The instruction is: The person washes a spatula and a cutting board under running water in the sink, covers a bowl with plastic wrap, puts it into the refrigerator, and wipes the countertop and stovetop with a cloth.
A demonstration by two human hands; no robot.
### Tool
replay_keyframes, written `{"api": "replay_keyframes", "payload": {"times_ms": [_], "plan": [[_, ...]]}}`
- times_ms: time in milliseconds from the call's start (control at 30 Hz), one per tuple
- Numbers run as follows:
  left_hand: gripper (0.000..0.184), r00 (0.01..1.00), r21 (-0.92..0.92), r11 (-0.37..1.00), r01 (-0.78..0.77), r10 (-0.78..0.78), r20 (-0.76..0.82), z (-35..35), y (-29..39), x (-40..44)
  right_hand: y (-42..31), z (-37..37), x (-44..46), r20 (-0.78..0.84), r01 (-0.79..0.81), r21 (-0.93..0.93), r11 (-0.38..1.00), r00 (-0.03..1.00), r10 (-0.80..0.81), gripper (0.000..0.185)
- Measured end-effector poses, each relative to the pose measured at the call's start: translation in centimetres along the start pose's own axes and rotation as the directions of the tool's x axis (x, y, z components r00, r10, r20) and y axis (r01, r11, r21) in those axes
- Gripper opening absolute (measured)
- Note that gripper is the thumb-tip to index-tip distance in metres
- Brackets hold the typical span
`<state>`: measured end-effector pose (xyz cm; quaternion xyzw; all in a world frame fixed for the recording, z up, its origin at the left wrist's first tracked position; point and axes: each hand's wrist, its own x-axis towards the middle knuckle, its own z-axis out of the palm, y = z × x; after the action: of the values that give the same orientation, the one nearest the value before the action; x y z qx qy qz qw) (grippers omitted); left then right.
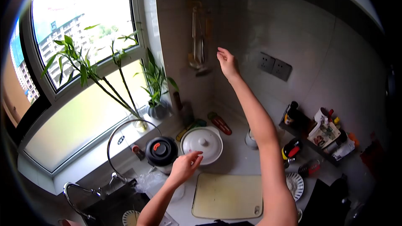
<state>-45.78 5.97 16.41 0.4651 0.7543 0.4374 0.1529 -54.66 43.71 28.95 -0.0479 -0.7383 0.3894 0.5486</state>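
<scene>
Zero objects were held — half-curled right hand raised near utensils, half-open left hand by the pot, best not bumped.

Between the two arms, a hand could pass low over the cutting board and on along the strip of table between the lidded white pot and the grey container. Beyond the left hand, the pot and the black-lidded cooker stand side by side and block a low path, with the thin arched tap rising left of them. Open air surrounds the raised right hand, utensils hanging to its left, while the right arm bars a straight way to the crowded rack.
</scene>
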Motion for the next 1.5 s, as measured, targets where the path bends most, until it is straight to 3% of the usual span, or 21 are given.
{"api": "replay_keyframes", "payload": {"times_ms": [100,133,200,300,400,467,500,567,600,700,767,833,900,967,1033,1133,1233,1300,1367,1433,1500], "plan": [[0.026,0.993,-0.148,0.982,0.113,-0.109,0.036,1.8,-3.9,-4.3,-6.5,-7.5,-14.9,0.296,-0.421,0.010,0.907,0.868,0.400,0.032],[0.026,0.981,-0.185,0.963,0.193,-0.184,0.065,2.6,-5.4,-6.2,-5.7,-10.4,-20.5,0.327,-0.469,-0.149,0.870,0.807,0.491,0.031],[0.028,0.935,-0.200,0.917,0.345,-0.317,0.157,4.1,-8.2,-9.7,-5.8,-16.1,-32.4,0.322,-0.500,-0.413,0.761,0.702,0.635,0.035],[0.032,0.870,-0.102,0.877,0.469,-0.439,0.223,8.1,-13.5,-15.7,-8.5,-22.9,-48.6,0.150,-0.662,-0.544,0.515,0.528,0.836,0.036],[0.039,0.845,-0.015,0.875,0.485,-0.464,0.266,11.5,-15.9,-18.8,-11.3,-26.4,-59.2,-0.012,-0.624,-0.710,0.326,0.474,0.880,0.044],[0.048,0.811,-0.012,0.837,0.547,-0.527,0.253,14.2,-19.3,-20.3,-12.9,-27.2,-63.1,-0.198,-0.408,-0.910,0.075,0.585,0.786,0.052],[0.048,0.809,-0.007,0.835,0.550,-0.530,0.256,15.3,-20.5,-20.4,-11.9,-27.9,-65.4,-0.199,-0.411,-0.909,0.073,0.581,0.789,0.052],[0.050,0.664,-0.033,0.679,0.733,-0.704,0.251,16.6,-20.8,-19.6,-9.9,-28.9,-67.5,-0.284,-0.476,-0.877,0.075,0.636,0.718,0.057],[0.051,0.629,-0.083,0.633,0.769,-0.729,0.268,16.5,-20.6,-19.2,-9.5,-29.1,-66.8,-0.377,-0.757,-0.648,0.078,0.408,0.832,0.055],[0.044,0.604,-0.247,0.552,0.797,-0.707,0.369,16.1,-21.6,-19.0,-8.4,-28.8,-65.7,-0.470,-0.770,-0.638,-0.016,0.373,0.800,0.053],[0.040,0.611,-0.316,0.525,0.790,-0.636,0.471,14.2,-19.5,-19.4,-9.6,-29.5,-63.3,-0.272,-0.922,-0.386,-0.031,0.082,0.959,0.052],[0.026,0.635,-0.442,0.455,0.773,-0.537,0.556,14.1,-20.6,-21.6,-11.4,-30.2,-64.0,-0.098,-0.985,-0.091,0.144,0.153,0.983,0.049],[0.026,0.665,-0.500,0.439,0.746,-0.507,0.548,12.5,-19.8,-24.3,-14.5,-30.7,-63.1,-0.020,-0.990,-0.100,0.098,0.100,0.995,0.045],[0.035,0.677,-0.534,0.418,0.736,-0.463,0.571,9.3,-18.1,-27.4,-17.7,-30.1,-63.6,0.072,-0.976,0.084,0.203,0.209,0.975,0.040],[0.035,0.713,-0.625,0.353,0.696,-0.436,0.548,6.8,-17.9,-30.9,-22.1,-27.3,-62.8,-0.013,-0.953,0.209,0.217,0.219,0.976,0.041],[0.037,0.771,-0.681,0.390,0.620,-0.462,0.438,1.0,-17.3,-34.9,-24.1,-23.8,-62.0,0.196,-0.935,0.354,0.006,0.080,0.977,0.054],[0.040,0.801,-0.639,0.524,0.562,-0.539,0.262,-4.2,-18.2,-39.4,-26.4,-17.0,-59.6,0.330,-0.973,0.188,0.133,0.190,0.925,0.054],[0.035,0.813,-0.175,0.809,0.561,-0.578,-0.065,-8.5,-16.8,-42.2,-29.0,-10.0,-57.5,0.379,-0.955,0.279,0.100,0.205,0.902,0.048],[0.031,0.686,-0.210,0.876,0.434,-0.473,-0.553,-11.6,-16.2,-44.6,-29.4,-4.3,-57.6,0.425,-0.961,0.256,0.100,0.205,0.882,0.044],[0.027,0.430,-0.246,0.872,0.424,-0.433,-0.792,-15.7,-15.5,-46.0,-31.3,1.1,-57.6,0.496,-0.972,0.184,0.148,0.222,0.839,0.041],[0.027,0.424,-0.019,0.921,0.390,-0.198,-0.884,-19.4,-16.6,-47.0,-31.8,5.2,-58.3,0.541,-0.984,0.101,0.146,0.177,0.822,0.038]]}}
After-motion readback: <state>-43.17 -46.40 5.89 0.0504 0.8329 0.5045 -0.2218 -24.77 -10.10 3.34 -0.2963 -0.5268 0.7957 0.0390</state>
